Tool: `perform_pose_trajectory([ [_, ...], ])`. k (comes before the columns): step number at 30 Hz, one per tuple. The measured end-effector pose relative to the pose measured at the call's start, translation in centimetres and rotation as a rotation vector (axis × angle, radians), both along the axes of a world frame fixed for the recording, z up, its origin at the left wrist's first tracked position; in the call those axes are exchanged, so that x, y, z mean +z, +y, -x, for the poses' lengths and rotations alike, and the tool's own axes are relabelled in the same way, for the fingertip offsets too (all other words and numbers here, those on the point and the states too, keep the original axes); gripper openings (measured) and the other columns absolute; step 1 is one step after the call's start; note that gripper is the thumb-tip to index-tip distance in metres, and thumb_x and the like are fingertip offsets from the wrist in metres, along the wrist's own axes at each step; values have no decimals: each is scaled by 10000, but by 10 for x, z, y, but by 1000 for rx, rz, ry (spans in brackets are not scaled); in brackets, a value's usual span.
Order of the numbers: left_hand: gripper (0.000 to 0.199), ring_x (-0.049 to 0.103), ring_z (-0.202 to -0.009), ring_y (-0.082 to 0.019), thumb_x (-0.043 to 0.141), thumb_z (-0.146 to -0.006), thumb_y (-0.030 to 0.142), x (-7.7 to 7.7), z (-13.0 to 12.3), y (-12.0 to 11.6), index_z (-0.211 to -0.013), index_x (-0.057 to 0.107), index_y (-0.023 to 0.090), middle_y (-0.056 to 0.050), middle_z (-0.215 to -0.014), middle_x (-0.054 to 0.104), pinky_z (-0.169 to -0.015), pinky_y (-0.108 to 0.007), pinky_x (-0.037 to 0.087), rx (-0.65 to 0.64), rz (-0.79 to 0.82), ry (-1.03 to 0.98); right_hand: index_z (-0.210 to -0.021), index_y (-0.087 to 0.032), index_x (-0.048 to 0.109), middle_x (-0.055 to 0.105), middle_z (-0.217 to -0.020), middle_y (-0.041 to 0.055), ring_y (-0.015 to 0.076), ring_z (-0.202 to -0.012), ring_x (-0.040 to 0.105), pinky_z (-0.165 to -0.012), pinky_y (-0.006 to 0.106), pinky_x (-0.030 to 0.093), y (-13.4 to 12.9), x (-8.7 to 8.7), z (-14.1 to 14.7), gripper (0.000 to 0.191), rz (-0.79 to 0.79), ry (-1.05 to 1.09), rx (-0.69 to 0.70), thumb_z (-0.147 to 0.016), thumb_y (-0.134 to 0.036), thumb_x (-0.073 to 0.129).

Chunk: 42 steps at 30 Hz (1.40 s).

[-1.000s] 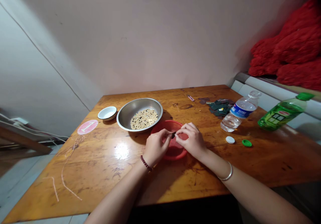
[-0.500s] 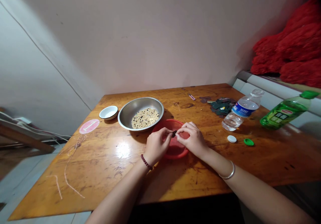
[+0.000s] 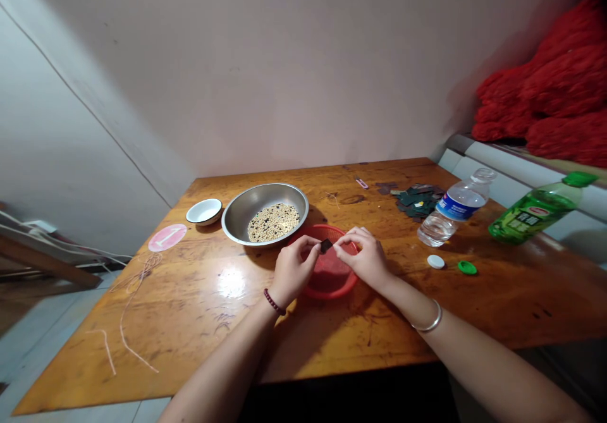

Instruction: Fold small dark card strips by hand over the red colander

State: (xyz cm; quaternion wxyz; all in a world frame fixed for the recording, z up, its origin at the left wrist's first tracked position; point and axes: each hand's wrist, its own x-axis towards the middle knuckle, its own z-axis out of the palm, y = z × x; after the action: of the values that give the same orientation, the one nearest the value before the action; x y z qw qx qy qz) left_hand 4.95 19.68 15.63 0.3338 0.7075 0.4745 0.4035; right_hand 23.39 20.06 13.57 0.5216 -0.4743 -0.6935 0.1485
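Note:
Above a red plastic basket (image 3: 329, 291), my two hands meet at a small dark flat piece (image 3: 325, 246). Thumb and fingers of my left hand (image 3: 294, 268) pinch its left side. My right hand (image 3: 365, 257) pinches at its right edge with thumb and forefinger. What the piece is made of is too small to tell. Just behind and left of the basket stands a steel bowl (image 3: 232, 224) with pale and dark beans (image 3: 272, 222) in it.
At the left are a white bowl (image 3: 203, 209), a pink disc (image 3: 167, 238) and loose string (image 3: 124, 322). Dark strips (image 3: 417, 200) lie in a pile at the back right, near a water bottle (image 3: 458, 208), a green bottle (image 3: 538, 213), two caps and a small cutter (image 3: 361, 183).
The dark piece shows more of its flat face between my fingers now. My right fingertips have drawn slightly away from my left ones. The view has shifted a little.

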Motion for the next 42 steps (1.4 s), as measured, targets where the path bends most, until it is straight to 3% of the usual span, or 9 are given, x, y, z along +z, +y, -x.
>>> perform_pose_trajectory([
  [5, 215, 682, -831, -166, 548, -903, 359, 1, -1, -1, -923, 669, 182, -51, -908, 721, -746, -241, 530, -12, 2, -44, -723, -184, 682, 640, -744, 36, 167, -705, 600, -671, 295, 471, 8, 5, -10, 155, 186, 251, 161, -780, -327, 677],
  [17, 202, 674, -804, -138, 570, -900, 322, 8, -5, -6, -957, 697, 174, -42, -896, 729, -741, -218, 510, -97, 7, -89, -737, -225, 702, 624, -737, 22, 185, -777, 570, -767, 339, 446, -4, 9, -2, 45, 13, 30, 124, -775, -246, 690],
  [24, 199, 663, -800, -130, 526, -928, 313, 9, -4, -7, -968, 686, 202, -21, -899, 726, -738, -214, 484, -149, -44, 23, -798, -195, 654, 666, -774, 26, 161, -708, 611, -676, 299, 504, 3, 1, -3, 195, 278, 217, 182, -689, -320, 756],
  [28, 195, 660, -801, -139, 530, -922, 290, 8, -3, -7, -1016, 680, 209, -26, -920, 728, -745, -226, 480, -144, -98, 118, -954, -186, 683, 737, -922, 66, 193, -832, 690, -788, 333, 558, 2, 1, -2, 317, 375, 292, 284, -674, -312, 765],
  [32, 187, 649, -782, -145, 530, -917, 282, 7, -2, -7, -991, 683, 202, -35, -897, 721, -716, -229, 476, -117, -134, 163, -939, -187, 745, 762, -941, 82, 219, -841, 719, -818, 373, 576, -2, 3, -1, 238, 414, 237, 316, -739, -315, 717],
  [42, 192, 646, -755, -151, 506, -926, 290, 9, -1, -7, -968, 672, 203, -41, -866, 714, -704, -235, 485, -94, -143, 183, -982, -196, 759, 761, -981, 78, 245, -892, 731, -861, 411, 587, -4, 5, 1, 256, 402, 299, 341, -750, -285, 699],
])
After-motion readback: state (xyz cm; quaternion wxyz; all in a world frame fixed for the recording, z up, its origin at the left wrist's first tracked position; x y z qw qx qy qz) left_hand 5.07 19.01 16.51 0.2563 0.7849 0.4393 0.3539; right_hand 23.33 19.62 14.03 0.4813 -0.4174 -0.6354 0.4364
